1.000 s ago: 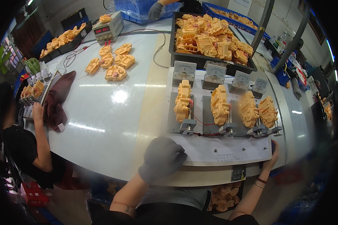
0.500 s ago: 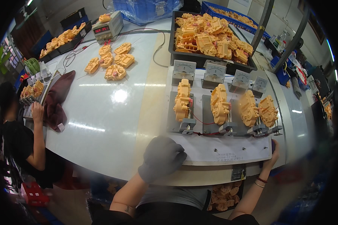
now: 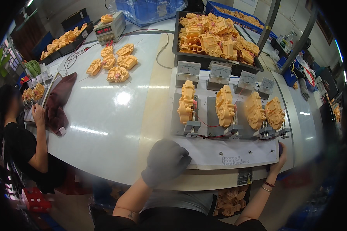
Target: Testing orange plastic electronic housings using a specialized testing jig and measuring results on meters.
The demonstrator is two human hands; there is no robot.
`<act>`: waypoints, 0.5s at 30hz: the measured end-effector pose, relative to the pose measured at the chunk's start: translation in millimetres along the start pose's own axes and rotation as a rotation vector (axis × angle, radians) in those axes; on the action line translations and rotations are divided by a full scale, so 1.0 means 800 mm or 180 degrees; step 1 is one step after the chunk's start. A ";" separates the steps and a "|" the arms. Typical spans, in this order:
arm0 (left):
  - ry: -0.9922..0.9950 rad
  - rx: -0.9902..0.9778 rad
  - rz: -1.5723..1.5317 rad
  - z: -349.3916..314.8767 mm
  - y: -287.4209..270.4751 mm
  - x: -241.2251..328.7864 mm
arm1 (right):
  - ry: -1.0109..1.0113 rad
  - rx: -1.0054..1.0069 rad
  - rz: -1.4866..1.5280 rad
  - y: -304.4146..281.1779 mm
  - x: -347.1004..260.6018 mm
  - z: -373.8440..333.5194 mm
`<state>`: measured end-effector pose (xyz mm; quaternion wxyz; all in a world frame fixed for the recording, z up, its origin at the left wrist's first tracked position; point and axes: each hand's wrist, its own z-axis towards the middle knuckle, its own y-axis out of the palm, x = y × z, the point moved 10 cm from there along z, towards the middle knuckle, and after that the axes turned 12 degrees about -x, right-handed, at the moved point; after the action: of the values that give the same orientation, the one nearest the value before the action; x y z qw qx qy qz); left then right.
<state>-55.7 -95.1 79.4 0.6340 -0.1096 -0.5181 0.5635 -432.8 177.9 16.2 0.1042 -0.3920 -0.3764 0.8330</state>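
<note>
My left hand [image 3: 166, 161], in a dark grey glove, is closed at the front left corner of a white test board [image 3: 204, 154]. Whatever its curled fingers hold is hidden. At the board's right end, my bare right hand [image 3: 280, 158] is wrapped round the edge, its fingers partly out of sight. Small metal toggle switches [image 3: 250, 152] stick up along the front strip. Behind them, several yellow-orange plastic gear housings [image 3: 224, 106] stand upright in metal clamps [image 3: 233, 132] with red wires. Analog meters [image 3: 219, 73] stand in a row behind the housings.
A black bin [image 3: 216, 62] heaped with housings stands behind the meters. More housings [image 3: 117, 74] lie loose at the back left, near a power supply [image 3: 110, 29]. A co-worker [image 3: 25, 150] sits at the far left beside a dark red cloth [image 3: 58, 104]. Metal posts [image 3: 269, 27] rise at right.
Both my hands keep their places at the board. At the far left, the co-worker's head has shifted slightly. The clamped housings look unmoved.
</note>
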 end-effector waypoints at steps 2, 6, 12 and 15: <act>-0.0008 0.0009 0.0000 0.000 0.000 0.000 | -0.0006 0.0013 0.0007 0.000 0.000 0.000; 0.0007 0.0037 0.0003 0.000 0.000 0.000 | 0.0019 -0.0013 0.0022 0.001 -0.006 0.001; -0.0024 -0.0011 0.0032 0.000 0.001 -0.002 | 0.0030 -0.0020 0.0020 0.001 -0.009 0.001; -0.0007 -0.0004 0.0021 0.000 0.001 -0.002 | 0.0049 0.0000 0.0050 0.001 -0.006 0.000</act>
<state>-56.1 -95.9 78.0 0.6316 -0.1110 -0.5187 0.5654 -429.5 175.1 18.6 0.1006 -0.4013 -0.3724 0.8307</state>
